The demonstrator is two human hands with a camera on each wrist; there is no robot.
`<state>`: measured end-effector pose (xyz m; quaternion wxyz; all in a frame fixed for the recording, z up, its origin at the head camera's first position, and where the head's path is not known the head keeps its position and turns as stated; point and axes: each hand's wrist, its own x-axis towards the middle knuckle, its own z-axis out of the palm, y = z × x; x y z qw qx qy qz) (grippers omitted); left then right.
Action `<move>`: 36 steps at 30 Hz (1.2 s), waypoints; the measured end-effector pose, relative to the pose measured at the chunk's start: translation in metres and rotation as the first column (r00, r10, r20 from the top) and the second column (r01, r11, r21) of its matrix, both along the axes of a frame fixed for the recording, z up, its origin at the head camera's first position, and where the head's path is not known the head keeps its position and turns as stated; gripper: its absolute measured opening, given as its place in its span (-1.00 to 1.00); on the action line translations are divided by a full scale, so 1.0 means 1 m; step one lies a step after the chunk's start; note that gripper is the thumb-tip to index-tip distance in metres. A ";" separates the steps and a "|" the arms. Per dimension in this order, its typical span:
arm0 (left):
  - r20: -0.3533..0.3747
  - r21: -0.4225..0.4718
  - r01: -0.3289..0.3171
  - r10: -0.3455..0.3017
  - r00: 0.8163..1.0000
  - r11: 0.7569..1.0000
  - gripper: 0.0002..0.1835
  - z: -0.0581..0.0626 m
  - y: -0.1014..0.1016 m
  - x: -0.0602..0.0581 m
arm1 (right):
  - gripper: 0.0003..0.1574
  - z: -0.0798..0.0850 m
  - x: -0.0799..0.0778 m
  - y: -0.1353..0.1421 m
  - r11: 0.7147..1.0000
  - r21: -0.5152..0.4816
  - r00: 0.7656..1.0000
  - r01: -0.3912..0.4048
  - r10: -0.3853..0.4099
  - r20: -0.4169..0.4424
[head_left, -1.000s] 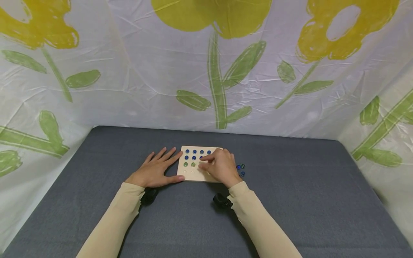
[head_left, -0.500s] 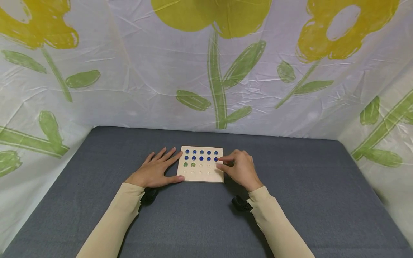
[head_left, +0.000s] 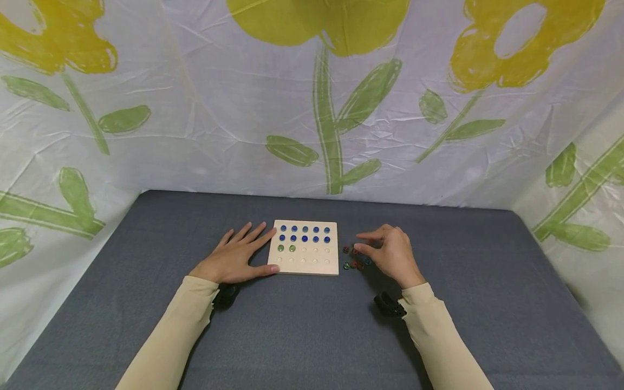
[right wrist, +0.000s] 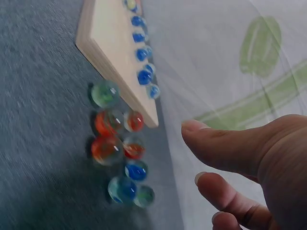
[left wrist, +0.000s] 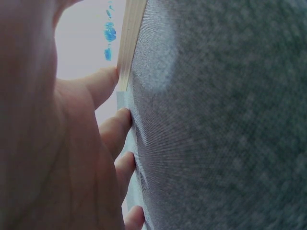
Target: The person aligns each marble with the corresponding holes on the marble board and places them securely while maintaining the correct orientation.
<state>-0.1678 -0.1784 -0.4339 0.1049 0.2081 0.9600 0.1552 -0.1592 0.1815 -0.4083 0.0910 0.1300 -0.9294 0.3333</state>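
Observation:
In the head view a pale wooden board (head_left: 333,266) has two rows of blue marbles (head_left: 304,238) at its far side. Two green marbles (head_left: 292,248) sit at the left of the third row. My left hand (head_left: 236,261) lies with spread fingers, thumb and index fingertip at the board's left edge. To the right of the board, my right hand (head_left: 392,254) hovers over loose marbles, thumb and index finger apart with nothing between them. The right wrist view shows the loose ones: orange-red marbles (right wrist: 106,149), blue marbles (right wrist: 136,170) and green marbles (right wrist: 105,93).
Dark grey cloth (head_left: 292,330) covers the table. A white sheet (head_left: 219,119) with painted flowers hangs behind and at the sides. Each wrist wears a black camera, such as the right wrist camera (head_left: 388,305).
My right hand has let go of a blue marble at the right end of the second row and moved right, over the loose marbles. The left hand has stayed still.

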 end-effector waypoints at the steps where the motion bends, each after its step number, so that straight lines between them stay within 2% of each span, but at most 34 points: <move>1: 0.000 0.001 0.000 0.000 1.000 1.000 0.07 0.000 0.000 0.000 | -0.71 0.000 0.000 0.002 1.000 0.000 1.000 0.001 -0.001 0.001; 13: 0.004 -0.002 -0.004 0.004 1.000 1.000 0.07 0.002 0.002 0.000 | -0.72 -0.005 -0.004 0.026 0.999 -0.021 0.996 0.045 -0.043 0.081; 18: 0.005 0.001 -0.003 0.003 1.000 1.000 0.07 0.003 0.002 0.001 | -0.71 -0.008 -0.007 0.035 0.999 -0.024 0.990 0.036 -0.032 0.140; 25: 0.007 0.000 0.003 -0.003 1.000 1.000 0.06 0.004 0.001 0.001 | -0.71 -0.010 -0.010 0.037 0.999 -0.027 0.978 -0.023 0.028 0.206; 36: 0.010 0.002 0.005 -0.005 1.000 1.000 0.07 0.003 0.000 0.001 | -0.75 -0.012 -0.009 0.035 0.999 -0.041 0.971 -0.007 0.016 0.238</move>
